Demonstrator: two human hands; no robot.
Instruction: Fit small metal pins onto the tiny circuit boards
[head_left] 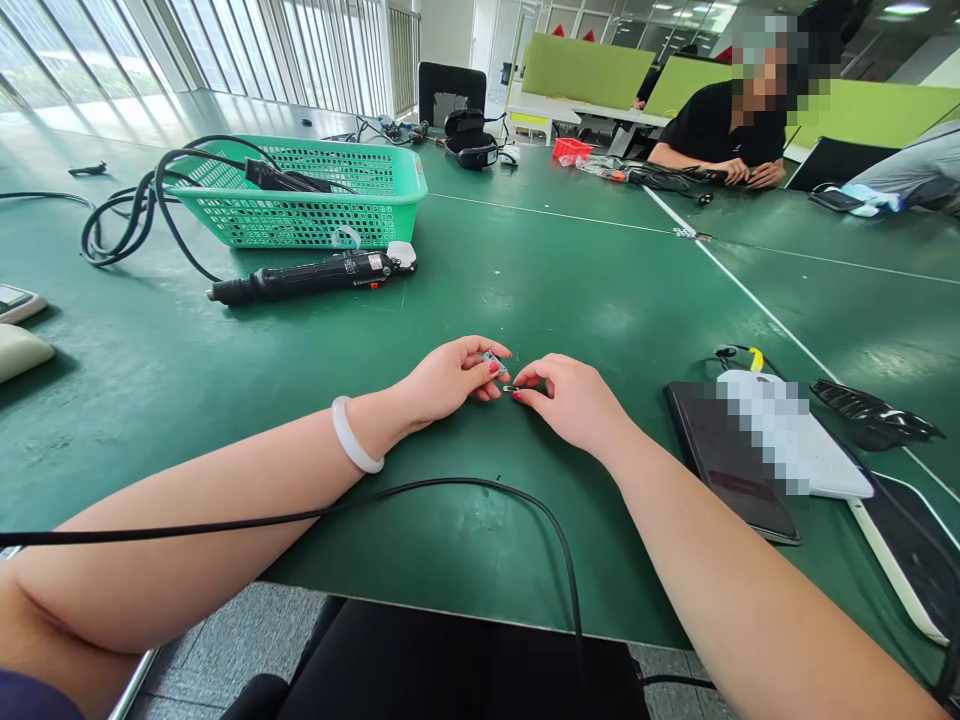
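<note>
So there's this big green tabletop (465, 290), with a mint-green plastic basket (300, 222) sitting toward the back left and a black corded tool (307, 277) lying just in front of it. Closer to the near edge, the person's left hand (446, 380) and right hand (574, 400) almost meet, fingertips pinched: the left one grips a small silvery piece (493, 362), and the right one has an even tinier bit (510, 388) just beside it (too small for me to identify, honestly).
</note>
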